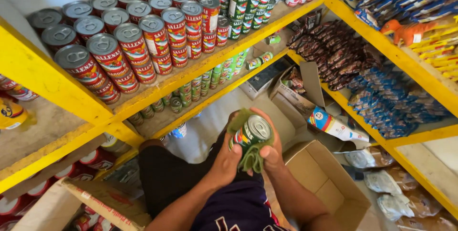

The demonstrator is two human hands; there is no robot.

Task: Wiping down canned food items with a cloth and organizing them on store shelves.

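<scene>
Both hands, the left hand (226, 162) and right hand (271, 151), squeeze a small round green metal can (252, 132) wrapped in a fuzzy green cloth (251, 158). It could slip into the open brown cardboard box (329, 188) just below the right hand.

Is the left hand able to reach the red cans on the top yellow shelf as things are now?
Probably yes, but not at once. The left hand is busy holding a green can with a green cloth. The red cans stand open at the shelf's front edge, nothing blocking them.
</scene>
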